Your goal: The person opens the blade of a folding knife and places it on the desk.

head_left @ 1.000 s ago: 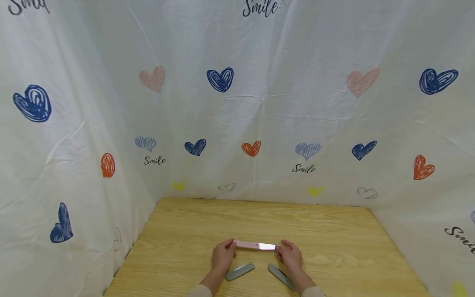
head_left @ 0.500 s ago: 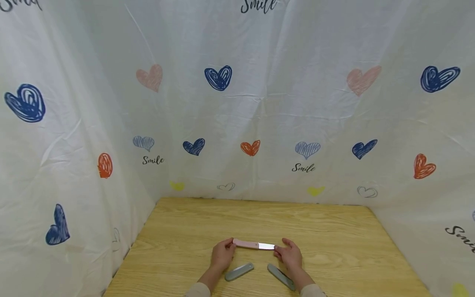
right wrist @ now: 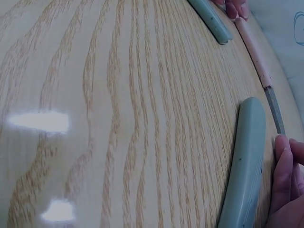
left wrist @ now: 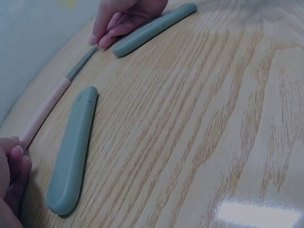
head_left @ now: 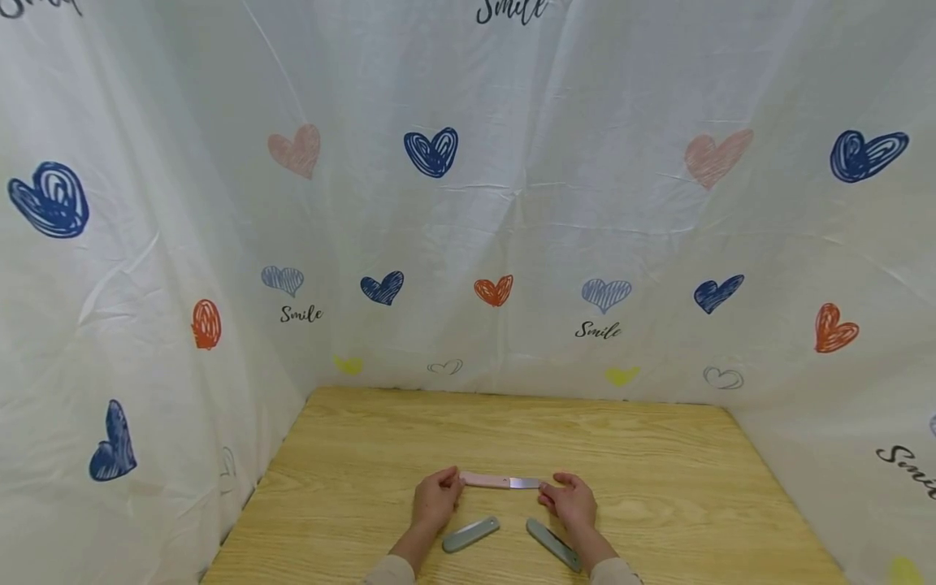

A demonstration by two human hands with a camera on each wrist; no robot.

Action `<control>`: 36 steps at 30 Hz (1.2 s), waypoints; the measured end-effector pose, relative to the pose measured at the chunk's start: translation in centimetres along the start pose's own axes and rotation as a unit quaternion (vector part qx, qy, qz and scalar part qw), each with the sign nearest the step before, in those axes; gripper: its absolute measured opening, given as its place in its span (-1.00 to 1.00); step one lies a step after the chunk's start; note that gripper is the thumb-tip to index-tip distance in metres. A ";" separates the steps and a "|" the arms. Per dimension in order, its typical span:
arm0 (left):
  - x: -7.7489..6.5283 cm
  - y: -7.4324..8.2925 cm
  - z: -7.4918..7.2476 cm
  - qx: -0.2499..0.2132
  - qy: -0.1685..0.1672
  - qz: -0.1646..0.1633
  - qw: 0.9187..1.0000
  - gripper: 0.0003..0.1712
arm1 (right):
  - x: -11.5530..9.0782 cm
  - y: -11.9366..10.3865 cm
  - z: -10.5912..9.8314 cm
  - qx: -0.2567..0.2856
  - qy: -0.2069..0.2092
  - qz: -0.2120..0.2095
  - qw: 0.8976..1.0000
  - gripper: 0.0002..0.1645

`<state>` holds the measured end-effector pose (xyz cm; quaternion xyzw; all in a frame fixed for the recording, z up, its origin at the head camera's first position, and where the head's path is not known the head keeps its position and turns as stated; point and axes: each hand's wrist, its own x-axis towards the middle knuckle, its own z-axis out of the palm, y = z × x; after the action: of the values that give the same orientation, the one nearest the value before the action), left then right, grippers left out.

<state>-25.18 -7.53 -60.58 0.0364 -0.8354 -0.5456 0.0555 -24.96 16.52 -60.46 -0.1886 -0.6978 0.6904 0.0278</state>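
A pink-handled folding knife [head_left: 486,481] stretches crosswise between my hands, its silvery blade [head_left: 522,483] extended to the right. At the butt of the handle, my left hand [head_left: 436,497] pinches it between thumb and fingers. The blade's tip is pinched by my right hand [head_left: 572,502], whose fingertips hide the very end. Two grey-green folding knives with blades tucked in lie nearer to me: the left one [head_left: 471,535] beside my left wrist, the right one [head_left: 552,544] beside my right wrist. The left wrist view shows the pink handle [left wrist: 47,110] close to the table.
The wood-grain table [head_left: 585,443] spreads out around the hands. White cloth [head_left: 512,203] printed with hearts and "Smile" hangs at the back and on both sides. Bright light reflects off the tabletop in both wrist views.
Both hands keep their hold at nearly the same spot. The glare on the blade has dimmed, as if the knife turned slightly. The head view has shifted a little.
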 end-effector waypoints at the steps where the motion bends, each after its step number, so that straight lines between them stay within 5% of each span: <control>1: 0.0 0.0 0.0 -0.004 -0.001 -0.002 1.000 -0.61 | -0.1 0.0 0.0 0.001 -0.001 -0.001 1.000 -0.50; 16: -0.2 -0.3 -0.3 -0.036 0.011 -0.057 0.998 -0.52 | -0.6 0.2 -0.2 0.025 -0.013 -0.014 0.999 -0.42; 22: -1.0 -0.6 -1.5 -0.044 -0.001 -0.046 0.998 -0.42 | -1.0 0.3 -0.2 0.015 -0.028 -0.022 0.999 -0.42; 28: -2.3 -1.1 -3.3 -0.037 -0.057 -0.006 0.998 -0.33 | -1.5 0.2 0.2 -0.055 -0.093 -0.065 0.992 -0.50; 36: -3.9 -1.7 -4.6 -0.044 -0.110 0.015 0.993 -0.35 | -2.6 0.0 1.4 -0.109 -0.213 -0.133 0.962 -0.49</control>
<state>-20.73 -11.93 -60.52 -0.0388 -0.8121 -0.5816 -0.0265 -22.96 14.41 -59.99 0.0560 -0.7772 0.6247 -0.0505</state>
